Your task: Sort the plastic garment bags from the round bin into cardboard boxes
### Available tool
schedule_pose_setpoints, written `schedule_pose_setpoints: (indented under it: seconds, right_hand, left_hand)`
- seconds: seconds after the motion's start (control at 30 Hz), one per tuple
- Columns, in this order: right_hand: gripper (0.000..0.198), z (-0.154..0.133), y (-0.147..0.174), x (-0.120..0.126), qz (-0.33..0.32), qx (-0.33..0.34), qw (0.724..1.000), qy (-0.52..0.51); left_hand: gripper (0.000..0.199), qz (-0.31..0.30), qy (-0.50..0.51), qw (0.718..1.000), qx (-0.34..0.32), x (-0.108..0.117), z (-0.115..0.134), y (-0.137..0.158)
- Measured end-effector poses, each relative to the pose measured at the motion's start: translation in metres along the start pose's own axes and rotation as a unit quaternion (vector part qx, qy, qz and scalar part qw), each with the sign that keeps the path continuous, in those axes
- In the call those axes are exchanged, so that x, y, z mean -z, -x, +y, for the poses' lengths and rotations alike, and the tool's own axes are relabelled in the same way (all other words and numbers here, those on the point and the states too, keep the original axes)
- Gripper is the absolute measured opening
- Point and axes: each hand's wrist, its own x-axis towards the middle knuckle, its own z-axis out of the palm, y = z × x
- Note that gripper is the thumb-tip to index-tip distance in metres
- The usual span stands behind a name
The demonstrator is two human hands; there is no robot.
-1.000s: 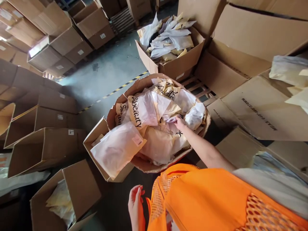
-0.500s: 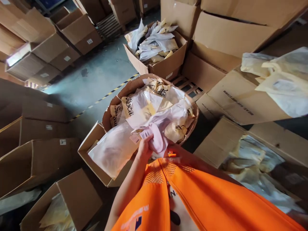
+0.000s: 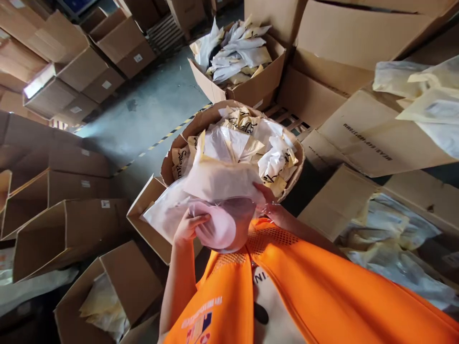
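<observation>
My left hand (image 3: 188,225) is closed on the edge of a pink, soft-looking cloth item (image 3: 220,227) with a pale rounded panel; I cannot make out its exact kind. My right hand (image 3: 270,205) grips the right edge of a whitish plastic bag (image 3: 225,181), which lies just beyond the pink item and touches it. Whether the pink item is partly inside the bag is unclear. Another clear plastic bag (image 3: 163,210) lies under my left hand, across a small carton. Just beyond stands a round-bulging carton (image 3: 299,153) full of bags, several with black lettering.
An open carton (image 3: 247,93) heaped with bagged goods stands farther back. More open cartons line the left side (image 3: 82,229). At right, a carton (image 3: 373,131) has bags on top, and an open one (image 3: 332,203) holds more. Yellow-black tape (image 3: 165,138) marks the floor.
The pink item has come nearer my body and spread wider. My left hand has moved left and my right hand has come up into view with the whitish bag. The camera view shifted slightly.
</observation>
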Motion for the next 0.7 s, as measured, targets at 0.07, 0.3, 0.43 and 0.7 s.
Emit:
schedule_pose_setpoints:
  seconds: [0.07,0.3,0.43,0.7]
  right_hand:
    - [0.037,-0.009,-0.008,-0.001,0.001,-0.019,0.999,-0.038]
    - [0.029,-0.043,-0.006,-0.005,0.004,0.006,0.991,-0.136]
    - [0.026,-0.049,0.007,-0.006,0.036,-0.007,0.987,-0.159]
    - [0.026,-0.055,0.028,0.000,-0.058,-0.019,0.991,-0.122]
  left_hand:
    - [0.041,0.049,0.019,0.998,-0.023,0.008,0.002,0.006]
    - [0.042,0.110,0.059,0.989,-0.076,0.017,0.005,0.019]
    - [0.042,0.109,0.062,0.988,-0.089,0.015,0.000,0.022]
    - [0.041,0.104,0.054,0.990,-0.077,0.008,-0.010,0.029]
